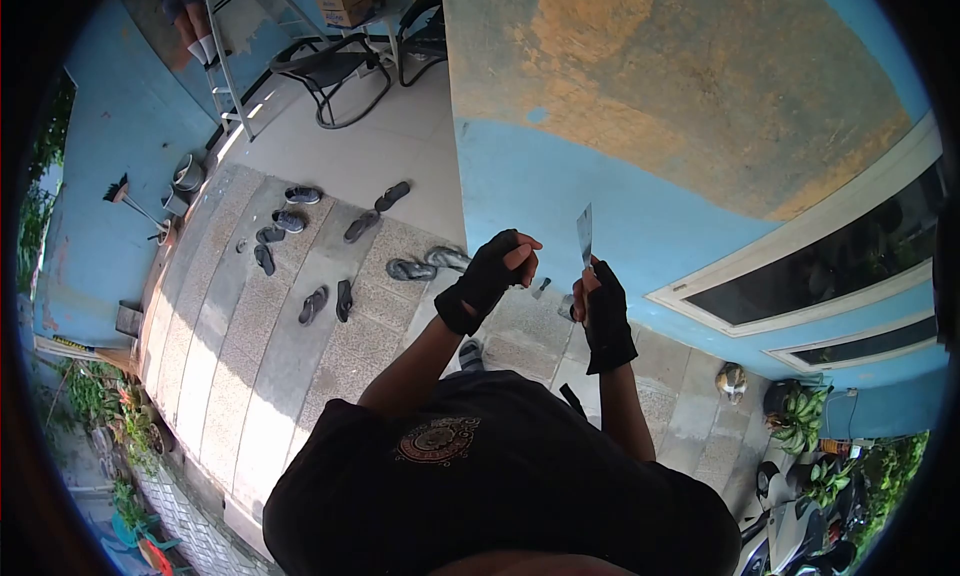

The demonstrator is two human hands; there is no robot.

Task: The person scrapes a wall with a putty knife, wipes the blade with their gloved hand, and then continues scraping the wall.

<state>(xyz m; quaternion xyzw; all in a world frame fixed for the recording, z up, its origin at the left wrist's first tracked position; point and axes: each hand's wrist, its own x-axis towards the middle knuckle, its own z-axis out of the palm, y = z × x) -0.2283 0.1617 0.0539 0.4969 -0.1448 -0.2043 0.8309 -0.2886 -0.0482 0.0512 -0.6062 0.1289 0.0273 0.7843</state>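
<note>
My right hand (607, 314), in a black fingerless glove, is closed round the handle of a scraper (585, 234), whose flat metal blade points up. My left hand (492, 276), gloved the same way, is raised to the left of the scraper, apart from it. Its fingers are curled, and whether anything is between them is too small to tell. Beyond both hands stands a blue wall (560, 176) with a large bare patch (680, 86) of brown and grey plaster.
Several sandals (313, 306) lie on the paved floor. A person (190, 21) stands on a ladder (225, 66) at the upper left, near a black chair (335, 68). A window (830, 286) is at the right, with plants (797, 419) and a motorcycle (795, 526) below.
</note>
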